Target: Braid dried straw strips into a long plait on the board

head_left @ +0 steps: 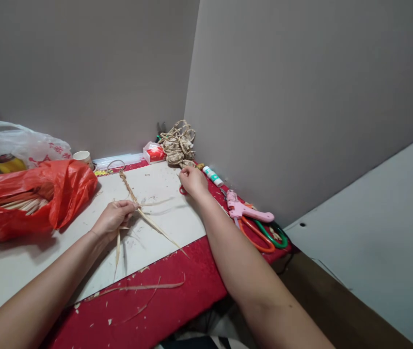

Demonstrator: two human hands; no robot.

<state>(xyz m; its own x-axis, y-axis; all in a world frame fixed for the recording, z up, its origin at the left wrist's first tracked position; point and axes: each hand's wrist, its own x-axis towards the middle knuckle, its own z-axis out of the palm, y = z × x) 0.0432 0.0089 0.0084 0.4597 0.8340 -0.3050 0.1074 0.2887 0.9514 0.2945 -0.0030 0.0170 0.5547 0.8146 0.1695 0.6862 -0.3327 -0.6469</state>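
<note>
My left hand [117,217] pinches a braid of dry straw-coloured strips [129,186], at the point where the plaiting ends. Loose strips [159,230] fan out from those fingers to the right and downward. At its far end the braid meets a thin round ring [115,166], which lies on the white board [166,186]. Over the board's right edge is my right hand [194,182], its fingers closed together. A small red loop [182,190] shows just under them. What the right fingers hold, if anything, is too small to make out.
A red plastic bag [71,186] of dry strips lies left, a white bag [21,143] behind it. Coiled braided cord [177,145] stands at the back. Along the right edge are a glue stick [213,176], pink glue gun [246,209] and orange handles [257,236]. Scraps litter the red cloth [170,303].
</note>
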